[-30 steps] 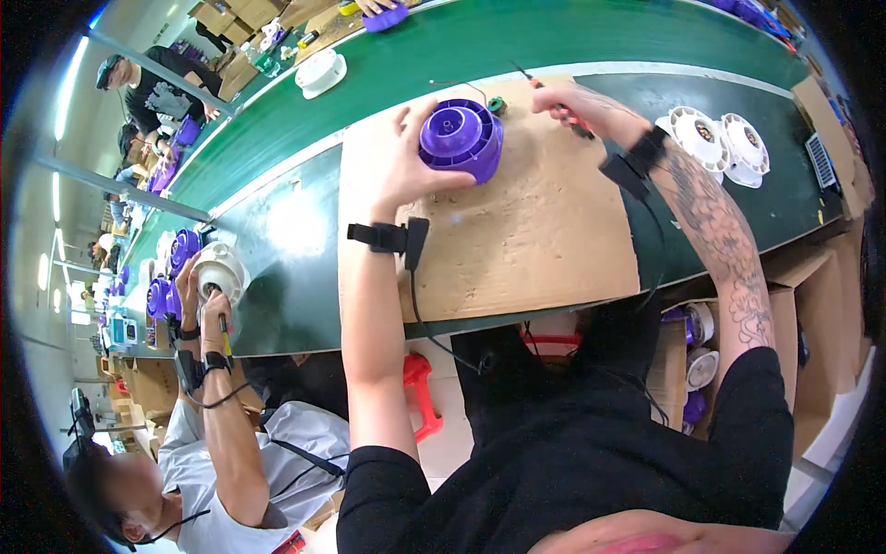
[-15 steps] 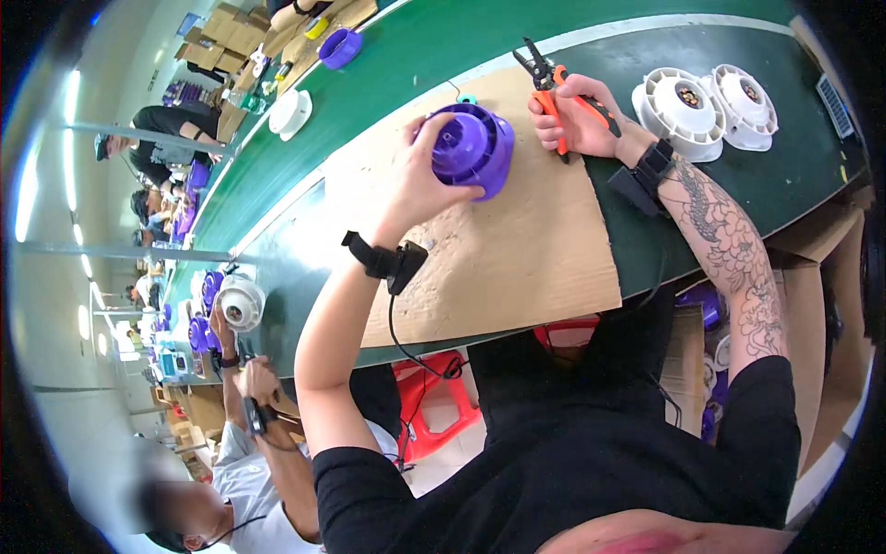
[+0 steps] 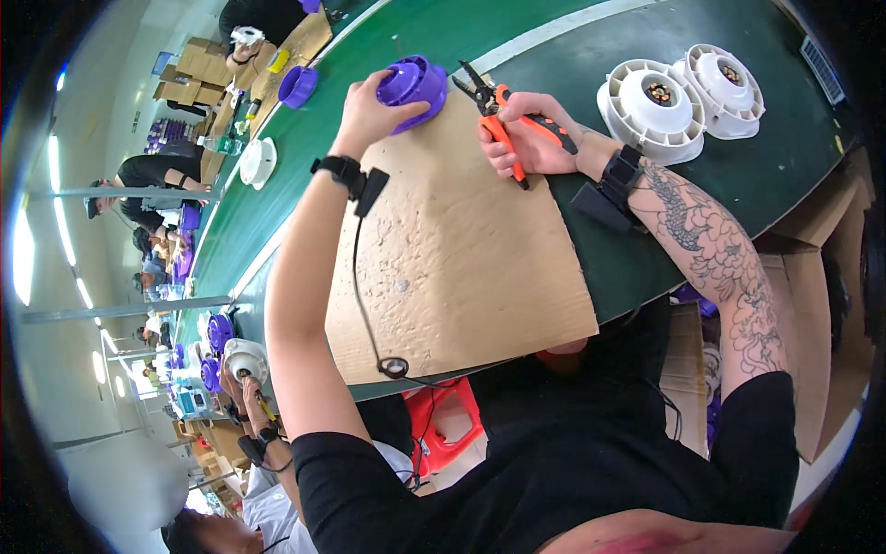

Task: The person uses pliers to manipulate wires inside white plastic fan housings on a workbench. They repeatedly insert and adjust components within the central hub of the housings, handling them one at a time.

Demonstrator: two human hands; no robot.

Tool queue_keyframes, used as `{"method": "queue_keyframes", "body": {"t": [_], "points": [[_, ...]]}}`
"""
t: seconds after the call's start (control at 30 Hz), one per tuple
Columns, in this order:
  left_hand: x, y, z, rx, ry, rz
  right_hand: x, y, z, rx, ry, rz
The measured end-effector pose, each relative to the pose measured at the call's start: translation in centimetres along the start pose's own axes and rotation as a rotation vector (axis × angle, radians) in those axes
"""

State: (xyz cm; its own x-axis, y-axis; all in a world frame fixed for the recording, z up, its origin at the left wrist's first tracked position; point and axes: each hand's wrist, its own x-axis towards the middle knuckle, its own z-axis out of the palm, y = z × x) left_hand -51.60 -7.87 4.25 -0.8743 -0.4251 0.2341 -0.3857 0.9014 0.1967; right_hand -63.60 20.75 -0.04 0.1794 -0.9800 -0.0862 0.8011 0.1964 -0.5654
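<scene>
My left hand (image 3: 371, 118) reaches to the far side of the bench, its fingers and thumb wrapped round a purple round plastic housing (image 3: 420, 88). The housing is at the far edge of a brown cardboard sheet (image 3: 461, 268), by the green belt. In my right hand (image 3: 540, 138) are wire-stripper pliers (image 3: 496, 131) with orange and black handles, their dark jaws pointing away and to the left. Right of that hand stand two white round housings (image 3: 637, 115) (image 3: 744, 111), side by side, each showing copper-coloured parts in its centre.
Beyond the bench runs a green belt (image 3: 489, 32) carrying a white round part (image 3: 258, 163). A purple ring (image 3: 297, 87) sits across it. At lower left a co-worker's hand touches a white housing (image 3: 245, 358). Cardboard boxes (image 3: 794, 305) stand right; a red stool (image 3: 448, 434) is below the bench.
My left hand has carried the purple housing away from me and leftward, from over the cardboard to its far edge. The pliers remain in my right hand. The view has shifted somewhat.
</scene>
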Motion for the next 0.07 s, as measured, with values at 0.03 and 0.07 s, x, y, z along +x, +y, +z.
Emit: {"method": "queue_keyframes", "body": {"t": [0.03,0.07], "points": [[1.3,-0.3,0.2,0.033,-0.012,0.004,0.2,-0.1,-0.1,0.011,0.001,0.009],[2.7,-0.5,0.4,-0.025,-0.1,-0.063,0.0,-0.3,-0.3,0.012,0.004,0.009]]}}
